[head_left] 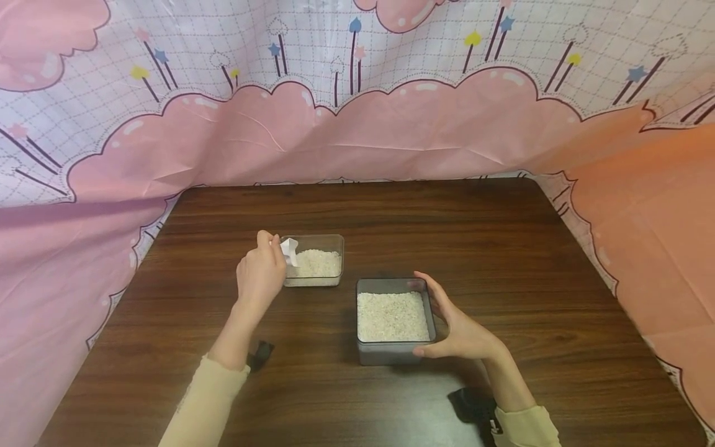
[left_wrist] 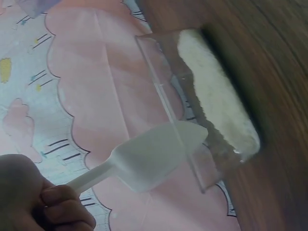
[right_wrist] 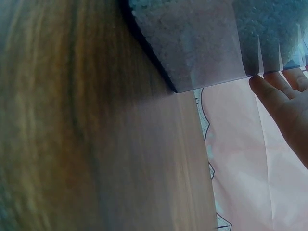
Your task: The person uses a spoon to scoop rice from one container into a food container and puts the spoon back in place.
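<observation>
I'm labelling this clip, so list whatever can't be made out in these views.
- Handle of the scoop: head view, covered by the left hand.
- Rim of the grey container: right wrist view, cut off by the top edge.
- Rest of the right hand, thumb included: right wrist view, cut off by the right edge.
- Single grains of rice in the clear box: left wrist view, blurred.

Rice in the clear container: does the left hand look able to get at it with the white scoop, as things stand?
Probably yes: the left hand holds the white scoop, whose tip appears to be inside the clear container, and this is open above the rice.
</observation>
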`<state>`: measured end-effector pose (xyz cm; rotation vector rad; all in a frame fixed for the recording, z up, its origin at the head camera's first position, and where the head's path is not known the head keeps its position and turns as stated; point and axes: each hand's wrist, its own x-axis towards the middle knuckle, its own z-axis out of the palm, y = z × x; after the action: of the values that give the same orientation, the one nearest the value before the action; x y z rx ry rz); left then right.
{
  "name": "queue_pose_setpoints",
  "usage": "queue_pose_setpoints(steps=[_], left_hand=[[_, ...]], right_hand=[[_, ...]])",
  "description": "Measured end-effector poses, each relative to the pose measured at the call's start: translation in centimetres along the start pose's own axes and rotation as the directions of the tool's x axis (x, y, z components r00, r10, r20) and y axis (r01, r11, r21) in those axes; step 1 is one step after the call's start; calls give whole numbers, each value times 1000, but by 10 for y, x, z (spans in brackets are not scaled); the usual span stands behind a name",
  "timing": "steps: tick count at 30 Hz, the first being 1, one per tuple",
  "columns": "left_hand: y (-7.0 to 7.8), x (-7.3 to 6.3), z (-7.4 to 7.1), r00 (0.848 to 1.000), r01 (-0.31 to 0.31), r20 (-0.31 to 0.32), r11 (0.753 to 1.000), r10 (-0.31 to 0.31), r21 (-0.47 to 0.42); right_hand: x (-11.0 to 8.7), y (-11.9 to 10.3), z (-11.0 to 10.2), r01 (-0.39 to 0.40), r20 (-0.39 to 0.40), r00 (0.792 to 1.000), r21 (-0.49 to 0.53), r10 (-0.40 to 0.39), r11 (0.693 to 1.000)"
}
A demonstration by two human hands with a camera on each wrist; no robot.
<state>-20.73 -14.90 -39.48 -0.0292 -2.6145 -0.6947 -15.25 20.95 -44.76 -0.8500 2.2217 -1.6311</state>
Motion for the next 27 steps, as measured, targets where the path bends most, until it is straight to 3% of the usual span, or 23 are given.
queue_pose_setpoints(steps=[6,10,13,16,21,25,27], left_hand=[[10,-6,-9,995,27,-88,993,-37,-111],[17,-11,-15,983,50,-153,954,-99,-297],[22,-15,-21,973,83,-153,881,-173,-465],[26,-19,-27,970,111,-108,796,-217,-595],[33,-26,-34,974,135,-26,662,-227,-737],[42,-31,-41,973,169,55,536,-223,-827],[46,-33,-44,974,186,96,491,-204,-851]], right_hand=[[0,-1,0,-15,-2,1000,4,15,1000],[-1,-1,0,-15,-5,1000,-5,15,1000],[0,-1,0,-9,-4,1000,-11,9,1000],[0,-1,0,-1,-2,1000,-11,1,1000],[0,-1,0,3,-4,1000,-7,-3,1000],[-1,0,0,-1,-7,1000,-5,1,1000],[-1,0,0,-2,-8,1000,-5,2,1000]])
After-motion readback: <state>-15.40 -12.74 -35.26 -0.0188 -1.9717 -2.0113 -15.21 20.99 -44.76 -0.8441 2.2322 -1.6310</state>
